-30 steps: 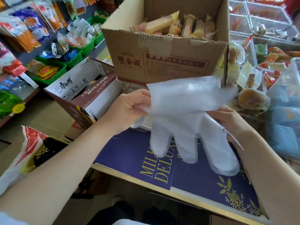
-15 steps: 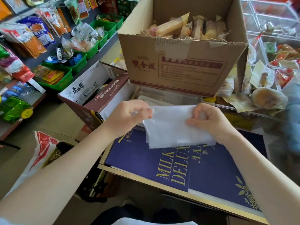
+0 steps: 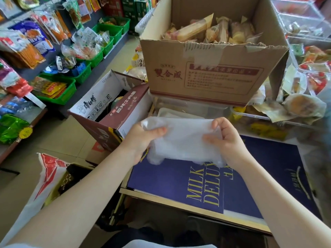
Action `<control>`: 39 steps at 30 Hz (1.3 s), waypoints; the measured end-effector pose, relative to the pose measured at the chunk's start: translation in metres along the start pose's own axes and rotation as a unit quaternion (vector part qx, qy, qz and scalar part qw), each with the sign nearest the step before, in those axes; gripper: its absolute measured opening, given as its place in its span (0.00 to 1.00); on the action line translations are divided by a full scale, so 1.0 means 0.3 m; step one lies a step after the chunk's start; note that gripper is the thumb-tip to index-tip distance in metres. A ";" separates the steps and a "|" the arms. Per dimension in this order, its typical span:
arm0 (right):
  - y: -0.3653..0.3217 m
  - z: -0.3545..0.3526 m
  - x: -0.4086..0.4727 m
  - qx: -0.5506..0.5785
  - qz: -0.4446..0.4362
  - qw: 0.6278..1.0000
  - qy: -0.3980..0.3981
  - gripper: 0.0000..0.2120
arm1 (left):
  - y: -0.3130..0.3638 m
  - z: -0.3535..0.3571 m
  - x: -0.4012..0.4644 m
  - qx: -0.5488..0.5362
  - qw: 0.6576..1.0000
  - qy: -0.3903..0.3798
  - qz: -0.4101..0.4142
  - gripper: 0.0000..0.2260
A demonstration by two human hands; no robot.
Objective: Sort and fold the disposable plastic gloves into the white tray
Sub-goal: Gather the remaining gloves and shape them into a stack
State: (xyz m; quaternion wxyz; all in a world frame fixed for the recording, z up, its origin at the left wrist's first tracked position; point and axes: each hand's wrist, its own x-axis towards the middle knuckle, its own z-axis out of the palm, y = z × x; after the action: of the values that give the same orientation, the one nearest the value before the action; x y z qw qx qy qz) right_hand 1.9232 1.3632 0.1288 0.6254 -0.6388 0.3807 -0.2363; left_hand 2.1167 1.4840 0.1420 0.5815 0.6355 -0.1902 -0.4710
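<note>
A: Fingers first. We note our left hand (image 3: 143, 138) has its thumb curled over the front of the folded glove (image 3: 184, 140), with the other fingers behind it, pinching the left edge. The wrist is bent, the forearm running in from the lower left.

B: Agreed. Our right hand (image 3: 225, 138) pinches the right edge, the thumb on the near face and the curled fingers over the top corner. Both grips are closed on the plastic.

A: Position of the glove: held between the two hands as a flat folded rectangle, just above the blue box (image 3: 179, 179), its lower corners hanging loose. The white tray (image 3: 172, 112) lies just behind it, under the brown carton (image 3: 211, 74).

B: Change against the picture half a second back: the fold was flatter and tidier then, and the left hand gripped only the top corner. Now it grips lower along the edge, and the bottom hem sags.
</note>
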 end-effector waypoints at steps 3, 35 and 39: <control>0.015 0.014 0.029 -0.192 -0.018 0.981 -0.032 0.33 | 0.027 -0.022 0.009 0.144 0.985 0.019 0.097 0.10; -0.016 0.307 0.043 0.083 0.089 0.987 0.109 0.06 | -0.146 -0.100 0.051 -0.136 0.986 0.019 -0.091 0.06; -0.014 0.298 0.022 0.045 0.012 0.993 0.106 0.09 | -0.141 -0.109 0.062 -0.132 0.988 0.049 -0.069 0.05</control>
State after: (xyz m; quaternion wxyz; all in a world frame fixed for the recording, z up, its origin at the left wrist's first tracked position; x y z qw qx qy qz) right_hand 1.9976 1.4130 0.1222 0.6127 -0.5766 0.4415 -0.3118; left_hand 2.1395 1.4982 0.0921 0.6347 0.5875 -0.0533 -0.4991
